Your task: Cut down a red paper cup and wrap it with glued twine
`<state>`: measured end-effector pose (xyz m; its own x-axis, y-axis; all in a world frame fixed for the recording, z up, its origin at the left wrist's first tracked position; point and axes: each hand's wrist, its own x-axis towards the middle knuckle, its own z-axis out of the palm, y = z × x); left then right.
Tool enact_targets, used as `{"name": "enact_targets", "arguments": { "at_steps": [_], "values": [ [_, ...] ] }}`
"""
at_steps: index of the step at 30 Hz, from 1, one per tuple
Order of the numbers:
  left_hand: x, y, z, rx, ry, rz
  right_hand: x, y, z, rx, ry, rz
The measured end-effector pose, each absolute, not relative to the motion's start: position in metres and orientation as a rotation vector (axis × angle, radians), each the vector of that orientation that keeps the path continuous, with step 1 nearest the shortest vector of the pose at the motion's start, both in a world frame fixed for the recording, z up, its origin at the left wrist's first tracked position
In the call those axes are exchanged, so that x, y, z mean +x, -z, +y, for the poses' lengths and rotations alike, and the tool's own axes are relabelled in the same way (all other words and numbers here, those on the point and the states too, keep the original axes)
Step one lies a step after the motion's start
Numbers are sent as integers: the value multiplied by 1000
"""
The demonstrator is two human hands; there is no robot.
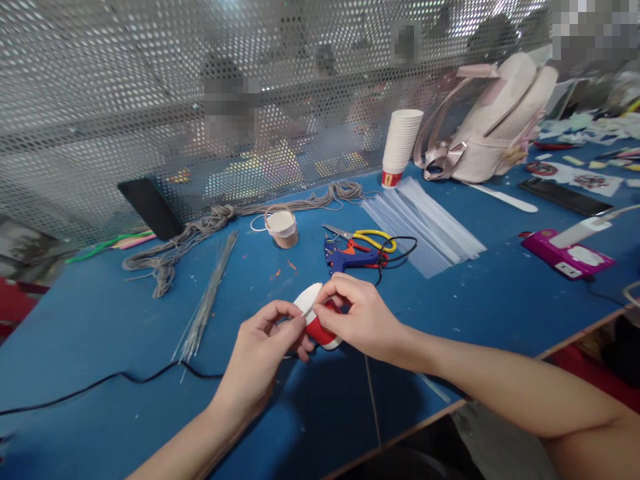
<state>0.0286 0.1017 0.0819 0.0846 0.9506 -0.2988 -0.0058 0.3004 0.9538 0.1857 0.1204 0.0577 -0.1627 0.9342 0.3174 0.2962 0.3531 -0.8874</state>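
Both my hands meet over a small red and white tape roll [316, 319] just above the blue table [450, 293]. My left hand [260, 357] pinches it from the left with thumb and fingertips. My right hand [357, 317] grips its right side, fingers curled over the red part. Part of the roll is hidden under my fingers.
Behind my hands lie a blue glue gun [347, 259], yellow-handled scissors [370, 239], clear glue sticks [425, 223], thin wires [207, 300], grey cord [200, 230] and a small roll [283, 227]. Paper cups [400, 147], a pink backpack [495, 120] and a pink power strip [567, 253] stand right.
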Motion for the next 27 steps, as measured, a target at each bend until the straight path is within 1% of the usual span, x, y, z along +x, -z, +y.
{"name": "enact_targets", "arguments": {
  "at_steps": [5, 27],
  "values": [
    [28, -77, 102, 1087, -928, 1305, 186, -58, 120, -1120, -921, -1652],
    [28, -80, 102, 1094, -972, 1317, 188, -59, 120, -1109, -913, -1657]
  ]
}}
